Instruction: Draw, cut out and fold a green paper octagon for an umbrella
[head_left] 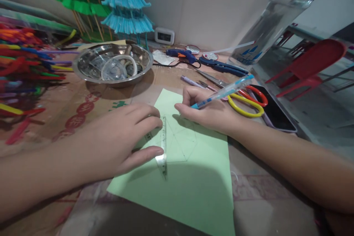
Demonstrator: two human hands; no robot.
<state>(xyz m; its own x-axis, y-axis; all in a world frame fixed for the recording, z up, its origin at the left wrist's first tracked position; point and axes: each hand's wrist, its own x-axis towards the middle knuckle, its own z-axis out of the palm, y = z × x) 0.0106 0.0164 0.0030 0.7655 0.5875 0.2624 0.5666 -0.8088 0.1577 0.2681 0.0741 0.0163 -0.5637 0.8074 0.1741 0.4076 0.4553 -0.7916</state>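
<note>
A light green sheet of paper (199, 188) lies on the table with thin pencil-like lines forming a many-sided figure. Across its left part rests a clear triangular set square (164, 136), its marked edge running almost straight toward me. My left hand (138, 129) holds it down, thumb and fingertips against the plastic, with much of the triangle hidden beneath. A pen with a blue, see-through barrel (221, 94) is gripped in my right hand (200, 108), its back end slanting up to the right. That hand rests at the paper's upper right, and the pen's tip is hidden behind the fingers.
Scissors with red and yellow handles (246, 105) and a phone (273, 110) lie to the right. Behind are a metal bowl (113, 81), a blue glue gun (181, 55) and a tall clear bottle (262, 25). Colourful pipe cleaners (24, 70) crowd the left.
</note>
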